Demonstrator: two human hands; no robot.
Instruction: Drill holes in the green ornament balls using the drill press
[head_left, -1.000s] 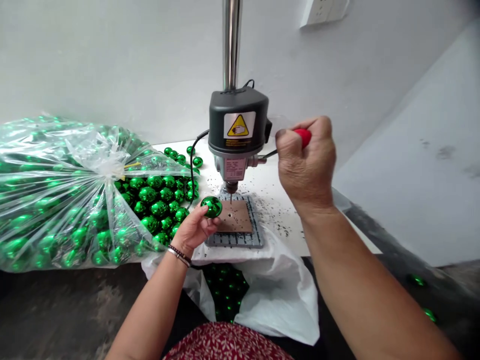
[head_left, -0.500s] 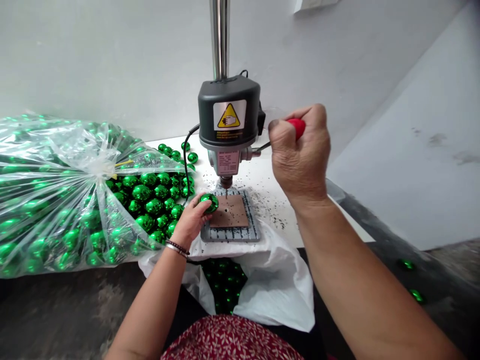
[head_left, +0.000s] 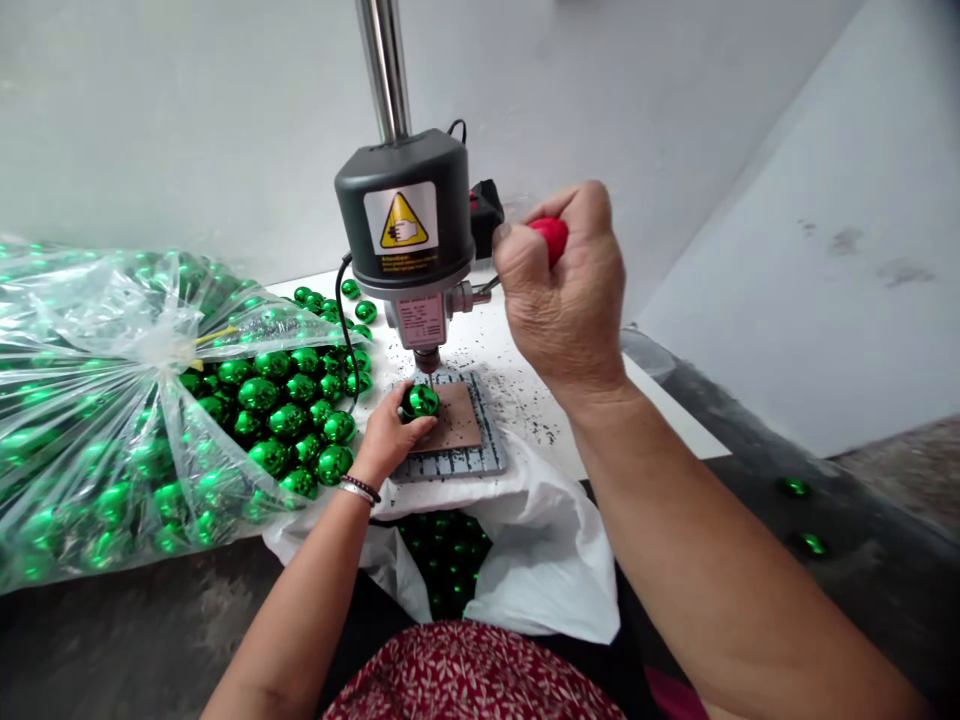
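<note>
A shiny green ball (head_left: 424,400) is pinched between the thumb and fingers of my left hand (head_left: 390,430), just under the chuck of a dark grey bench drill press (head_left: 405,215). The thin drill bit (head_left: 431,380) comes down at the ball; whether it touches cannot be made out. Beneath lies a brown board (head_left: 459,418) on the slotted metal base (head_left: 491,455). My right hand (head_left: 566,290) is wrapped round the red knob (head_left: 551,238) of the drill's feed lever, to the right of the drill head.
At left lies a clear plastic bag (head_left: 161,345) full of green balls, with several loose ones (head_left: 285,420) beside it. A white sack (head_left: 547,570) holding green balls hangs below the base. Dark shavings litter the white table (head_left: 540,400). Two balls (head_left: 812,545) lie on the floor at right.
My left hand has brought the green ball rightward over the board, under the drill bit. My right hand stays on the red knob. The camera view has shifted and tilted slightly.
</note>
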